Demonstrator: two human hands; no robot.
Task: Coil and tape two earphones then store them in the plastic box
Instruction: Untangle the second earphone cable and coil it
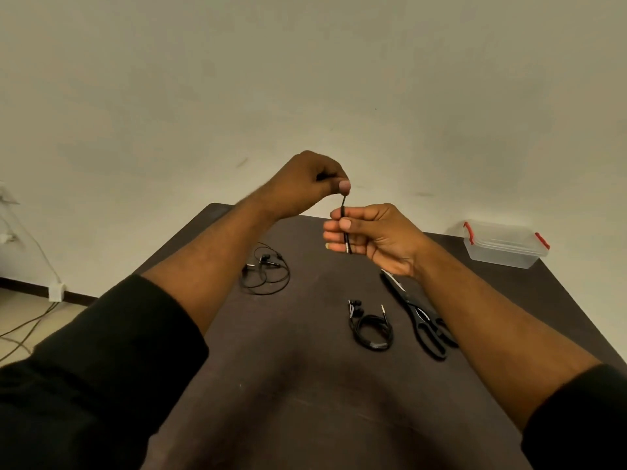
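Note:
Above the dark table (305, 385), my right hand (369, 237) grips a thin black strip that looks like black tape (346, 240) seen edge-on. My left hand (305, 184) pinches its upper end between thumb and fingers. One black earphone (371, 329) lies coiled in a tight bundle near the table's middle, its plug sticking up. A second black earphone (264, 271) lies in loose loops further left. The clear plastic box (505, 244) with red clasps stands at the far right corner, lid on.
Black scissors (419, 315) lie just right of the coiled earphone, partly under my right forearm. A pale wall stands behind the table. Cables and a white socket box (56, 291) are on the floor at left.

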